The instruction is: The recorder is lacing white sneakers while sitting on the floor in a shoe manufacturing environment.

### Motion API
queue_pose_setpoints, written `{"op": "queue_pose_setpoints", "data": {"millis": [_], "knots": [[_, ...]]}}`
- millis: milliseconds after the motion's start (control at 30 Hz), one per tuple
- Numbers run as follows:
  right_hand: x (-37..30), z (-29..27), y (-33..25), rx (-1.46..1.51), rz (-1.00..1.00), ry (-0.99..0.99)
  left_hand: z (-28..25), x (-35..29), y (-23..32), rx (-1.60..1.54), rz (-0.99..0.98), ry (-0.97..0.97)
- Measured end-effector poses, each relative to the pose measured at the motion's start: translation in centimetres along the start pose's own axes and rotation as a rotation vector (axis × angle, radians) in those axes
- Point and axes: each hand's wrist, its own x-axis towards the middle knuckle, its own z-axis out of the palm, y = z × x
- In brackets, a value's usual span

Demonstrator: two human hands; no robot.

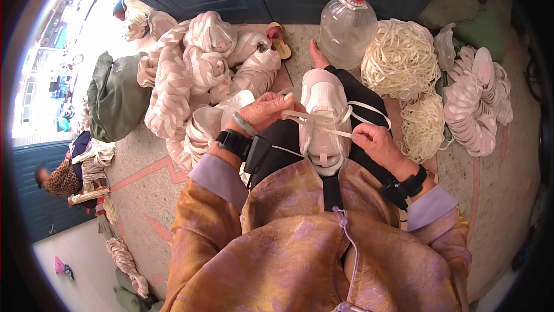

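Note:
A pale pink and white sneaker (324,95) rests lengthwise on my lap, between my dark-clad legs. A flat white shoelace (329,122) crosses its upper, and a loose loop of it hangs out to the right over my leg. My left hand (270,110) is at the shoe's left side, thumb and fingers pinched on the lace. At the right side, my right hand (378,143) pinches another stretch of the lace. The lace runs between both hands over the shoe. The fingertips of both hands are partly hidden by their own fingers.
Bundles of pale shoe parts (205,72) heap at the left, beside a dark green sack (114,95). Ahead stands a clear jug (346,32) with a red cap. Piles of white laces (401,55) and another pale bundle (476,101) lie right. A person (63,179) sits far left.

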Motion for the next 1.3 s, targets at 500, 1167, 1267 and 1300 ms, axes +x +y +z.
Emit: {"op": "queue_pose_setpoints", "data": {"millis": [500, 1167, 1267, 1300], "knots": [[-8.4, -9.2, 1.8, -0.138, 0.099, 0.329, 1.4, 1.9, -4.1, 0.634, 0.039, 0.235], [-10.1, -7.5, 6.9, -0.334, 0.072, 0.178, 4.5, 1.2, -5.0, 1.120, 0.113, 0.470], [-6.5, -5.2, 2.7, -0.432, -0.159, 0.193, 6.0, 0.6, -5.0, 1.210, 0.105, 0.512], [-5.5, -4.2, 1.0, -0.402, -0.153, 0.205, 6.2, 0.5, -5.1, 1.237, 0.084, 0.521]]}}
